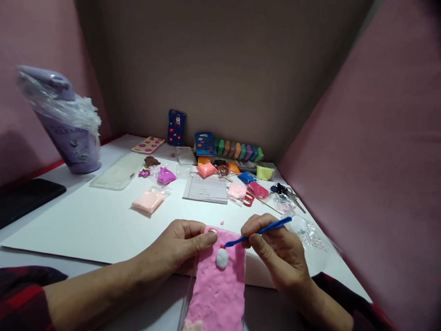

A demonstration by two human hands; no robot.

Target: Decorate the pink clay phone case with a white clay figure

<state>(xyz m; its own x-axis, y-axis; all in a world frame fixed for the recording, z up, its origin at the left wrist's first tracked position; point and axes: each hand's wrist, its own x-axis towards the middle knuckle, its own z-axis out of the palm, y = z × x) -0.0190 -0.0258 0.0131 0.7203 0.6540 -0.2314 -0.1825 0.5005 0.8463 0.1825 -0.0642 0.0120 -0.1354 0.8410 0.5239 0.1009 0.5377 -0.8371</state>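
A phone case covered in pink clay [219, 296] is tilted up at the table's near edge. My left hand [183, 244] grips its upper left side, thumb on the front and fingers behind. In my right hand [280, 249] is a blue modelling tool [272, 226], pinched between thumb and fingers. The tool's tip touches a small red bit of clay [223, 245] just above a white oval of clay [222, 258]. A pale patch of clay [193, 329] covers the case's lower left corner. Part of my left fingers is hidden behind the case.
On the white board [95, 228] lie a peach clay packet [150, 200], a lined notepad [205, 189], red-handled scissors [248, 200] and a bag of gems [310, 235]. Decorated cases [176, 127] and several clay packets stand at the back. A purple tumbler [68, 131] and dark phone [27, 197] are left.
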